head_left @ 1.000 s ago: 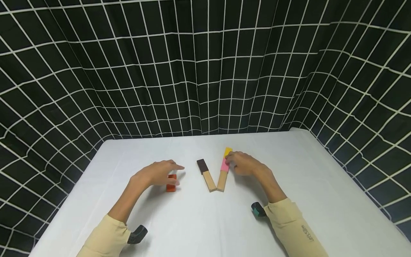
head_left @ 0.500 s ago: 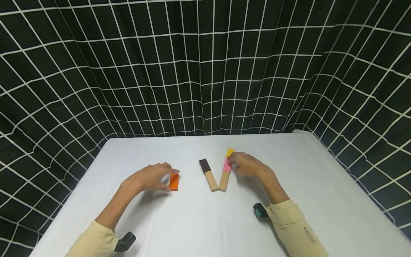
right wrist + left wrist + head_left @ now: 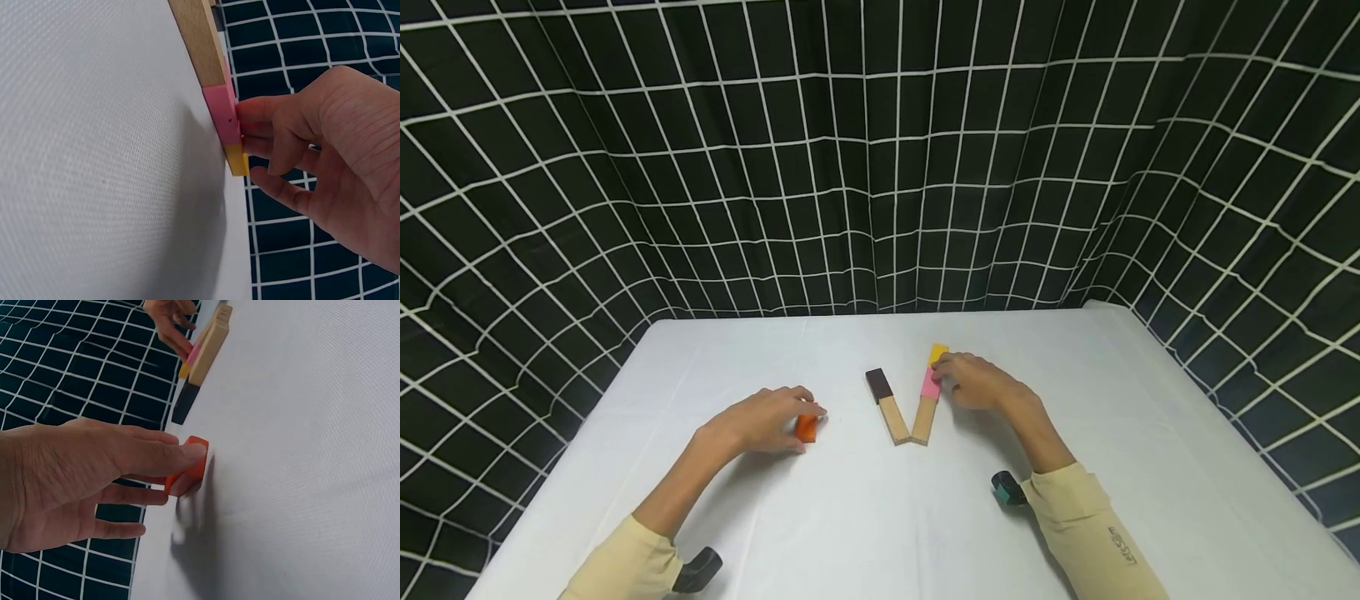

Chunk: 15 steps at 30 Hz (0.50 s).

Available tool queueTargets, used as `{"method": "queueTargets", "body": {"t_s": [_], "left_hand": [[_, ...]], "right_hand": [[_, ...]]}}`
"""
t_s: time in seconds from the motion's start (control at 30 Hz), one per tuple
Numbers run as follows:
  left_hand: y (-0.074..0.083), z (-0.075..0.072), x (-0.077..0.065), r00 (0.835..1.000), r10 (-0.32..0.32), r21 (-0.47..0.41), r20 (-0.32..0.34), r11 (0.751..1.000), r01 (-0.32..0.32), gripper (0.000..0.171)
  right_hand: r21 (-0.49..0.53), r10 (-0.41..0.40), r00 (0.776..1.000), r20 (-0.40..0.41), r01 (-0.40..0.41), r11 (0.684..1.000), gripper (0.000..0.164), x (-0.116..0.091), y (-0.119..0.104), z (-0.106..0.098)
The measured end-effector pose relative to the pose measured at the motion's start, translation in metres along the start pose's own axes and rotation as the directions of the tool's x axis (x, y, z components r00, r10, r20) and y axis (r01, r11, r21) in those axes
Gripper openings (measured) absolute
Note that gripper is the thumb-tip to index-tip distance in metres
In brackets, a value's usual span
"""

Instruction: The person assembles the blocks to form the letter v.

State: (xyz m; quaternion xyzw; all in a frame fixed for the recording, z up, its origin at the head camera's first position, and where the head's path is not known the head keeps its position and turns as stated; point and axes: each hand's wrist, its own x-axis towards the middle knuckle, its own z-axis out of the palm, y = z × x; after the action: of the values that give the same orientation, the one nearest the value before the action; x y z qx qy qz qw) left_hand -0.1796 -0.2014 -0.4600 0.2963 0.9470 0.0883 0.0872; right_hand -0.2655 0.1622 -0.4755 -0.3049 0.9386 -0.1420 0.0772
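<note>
With the thumb on one side and fingers on the other, my left hand (image 3: 760,421) pinches a small orange block (image 3: 806,428) on the white table. The left wrist view has the orange block (image 3: 200,470) tilted between thumb and fingers. My right hand (image 3: 976,382) rests its fingertips on a pink block (image 3: 930,384); the right wrist view has its fingers against the pink block (image 3: 221,112), with the thumb hanging free. A yellow block (image 3: 938,353) and a plain wooden block (image 3: 923,421) line up with the pink one.
A dark block (image 3: 878,385) and another wooden block (image 3: 894,420) make a second slanted row. The near ends of both rows meet in a V. A black cloth with a white grid (image 3: 880,167) stands behind and beside the white table (image 3: 865,517).
My left hand has drawn back a little to the left and closed its thumb and fingers on the orange block. The right hand stays on the pink block. The view has shifted slightly.
</note>
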Motion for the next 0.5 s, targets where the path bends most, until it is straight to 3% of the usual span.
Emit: {"method": "queueTargets", "body": {"t_s": [0.5], "left_hand": [[-0.0016, 0.0079, 0.0093, 0.996, 0.059, 0.039, -0.068, 0.998, -0.056, 0.022]], "right_hand": [[-0.015, -0.002, 1.000, 0.001, 0.002, 1.000, 0.043, -0.0026, -0.0027, -0.0020]]}}
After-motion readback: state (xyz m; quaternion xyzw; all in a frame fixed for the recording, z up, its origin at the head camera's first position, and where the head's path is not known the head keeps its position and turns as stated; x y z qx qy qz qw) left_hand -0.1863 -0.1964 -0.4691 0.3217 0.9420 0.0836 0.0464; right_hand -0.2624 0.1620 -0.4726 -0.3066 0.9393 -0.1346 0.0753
